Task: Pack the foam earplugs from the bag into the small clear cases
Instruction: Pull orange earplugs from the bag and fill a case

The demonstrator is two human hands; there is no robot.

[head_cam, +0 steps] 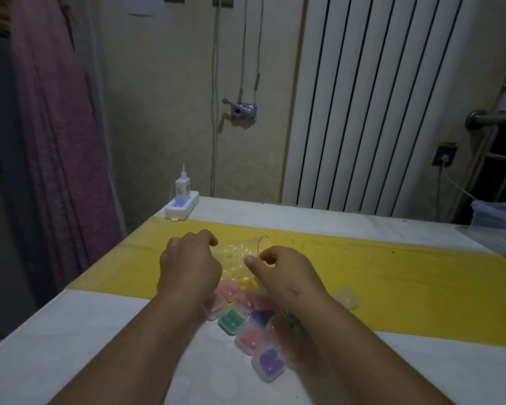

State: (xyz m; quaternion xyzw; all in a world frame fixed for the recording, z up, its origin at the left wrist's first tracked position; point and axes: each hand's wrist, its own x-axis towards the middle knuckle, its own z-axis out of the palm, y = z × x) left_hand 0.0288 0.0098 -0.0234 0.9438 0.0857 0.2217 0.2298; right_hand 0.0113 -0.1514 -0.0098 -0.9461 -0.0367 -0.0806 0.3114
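A clear plastic bag with a red zip line lies on the yellow strip of the table. My left hand grips its left edge with curled fingers. My right hand pinches its right edge near the red line. Below my wrists lie several small clear cases with coloured earplugs inside: a green one, a pink one, a purple one and a pink one near my left wrist. Another clear case sits to the right on the yellow strip; what it holds I cannot tell.
The table has a white cover with a yellow band across it. A white power strip with a charger stands at the far left corner. A clear plastic box is at the far right edge. A radiator stands behind the table.
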